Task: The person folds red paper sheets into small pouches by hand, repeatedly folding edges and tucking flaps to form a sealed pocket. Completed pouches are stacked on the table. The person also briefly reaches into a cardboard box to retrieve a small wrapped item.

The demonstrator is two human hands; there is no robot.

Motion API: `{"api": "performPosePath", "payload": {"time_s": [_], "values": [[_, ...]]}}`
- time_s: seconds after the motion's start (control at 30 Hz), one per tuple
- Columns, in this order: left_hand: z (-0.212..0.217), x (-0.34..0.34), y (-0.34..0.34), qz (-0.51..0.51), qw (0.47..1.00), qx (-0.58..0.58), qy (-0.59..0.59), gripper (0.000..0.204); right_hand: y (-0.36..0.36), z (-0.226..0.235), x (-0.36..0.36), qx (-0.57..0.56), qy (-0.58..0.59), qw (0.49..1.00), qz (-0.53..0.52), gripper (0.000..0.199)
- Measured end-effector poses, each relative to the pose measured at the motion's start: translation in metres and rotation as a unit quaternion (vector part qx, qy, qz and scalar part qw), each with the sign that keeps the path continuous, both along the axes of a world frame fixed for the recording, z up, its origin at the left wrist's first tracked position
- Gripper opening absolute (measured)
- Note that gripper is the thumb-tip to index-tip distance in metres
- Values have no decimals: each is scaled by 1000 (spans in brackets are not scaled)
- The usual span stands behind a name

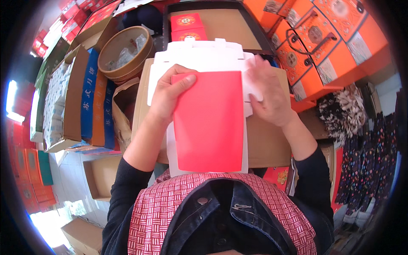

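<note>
A plain red rectangular panel [210, 123], smooth and perhaps part of a cardboard box, lies in front of my body. My left hand [172, 87] grips its upper left corner, thumb on top and fingers behind. Beneath and beyond it spread white cut card blanks [204, 57] with tabs and slots. My right hand [270, 89] is beside the panel's upper right edge, over the white card. Its fingers are stretched out and smeared by motion, with nothing visible in them. Whether it touches the card I cannot tell.
A brown cardboard work surface [267, 144] lies under the card. Behind stands a dark-edged tray [229, 25] with small red boxes [187, 27]. A round tub [144, 53] and a carton of white packets [63, 97] are at left; orange gift boxes [323, 42] stand at right.
</note>
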State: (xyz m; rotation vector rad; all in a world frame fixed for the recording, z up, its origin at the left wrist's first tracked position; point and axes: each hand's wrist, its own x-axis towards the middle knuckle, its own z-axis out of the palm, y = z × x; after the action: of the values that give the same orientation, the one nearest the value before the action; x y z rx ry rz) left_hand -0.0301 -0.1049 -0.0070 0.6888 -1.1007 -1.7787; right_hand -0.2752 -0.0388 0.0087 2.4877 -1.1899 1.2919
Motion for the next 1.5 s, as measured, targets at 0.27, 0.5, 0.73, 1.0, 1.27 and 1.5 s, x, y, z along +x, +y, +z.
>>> {"api": "performPosePath", "payload": {"time_s": [0.27, 0.5, 0.73, 1.0, 1.27, 1.5], "values": [[2, -32, -4, 15, 980, -109, -169, 31, -4, -11, -17, -32, -78, 990, 112, 38], [31, -50, 19, -310, 951, -10, -3, 57, 116, -19, -101, 84, -511, 856, 0, 26], [5, 1, 43, -203, 975, -45, -74, 32, 276, -142, -138, 91, -704, 607, -357, 32], [-7, 10, 47, -130, 988, 11, -81, 23, 200, -267, -149, 212, -805, 415, -367, 34], [9, 57, 62, -10, 990, 3, -142, 19, 125, -301, -195, 360, -782, 441, -255, 37], [-7, 143, 59, 281, 947, -31, -153, 13, 128, -304, -288, 433, -629, 565, -313, 30]]}}
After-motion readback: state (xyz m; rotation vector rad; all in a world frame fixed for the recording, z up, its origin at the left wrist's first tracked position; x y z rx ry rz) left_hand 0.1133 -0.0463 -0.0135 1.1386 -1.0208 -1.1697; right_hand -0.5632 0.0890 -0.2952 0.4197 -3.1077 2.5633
